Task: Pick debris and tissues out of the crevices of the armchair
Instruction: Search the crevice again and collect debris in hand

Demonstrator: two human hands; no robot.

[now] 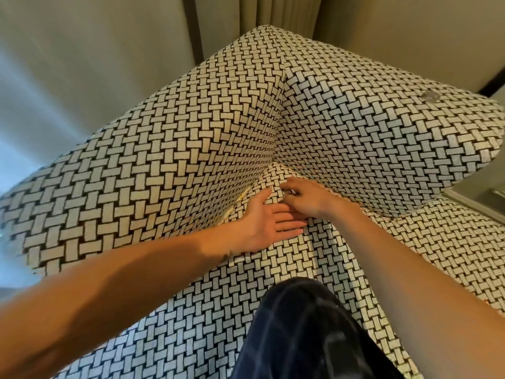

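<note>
At the armchair's (pixel 191 119) far crevice, right hand (pixel 306 196) pinches pale scrap (pixel 292 191); lift slowly onto spread, palm-up left hand (pixel 269 224).

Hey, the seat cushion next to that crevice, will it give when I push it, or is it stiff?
Probably soft: the seat cushion bunches into a fold by the left hand. Its nubby woven cover likely grips skin rather than slipping, so a flat push should move it.

a furnished room, home or hotel: woven-pattern armchair (pixel 191 149) centre, grey curtains (pixel 267 15) at twelve o'clock.
</note>
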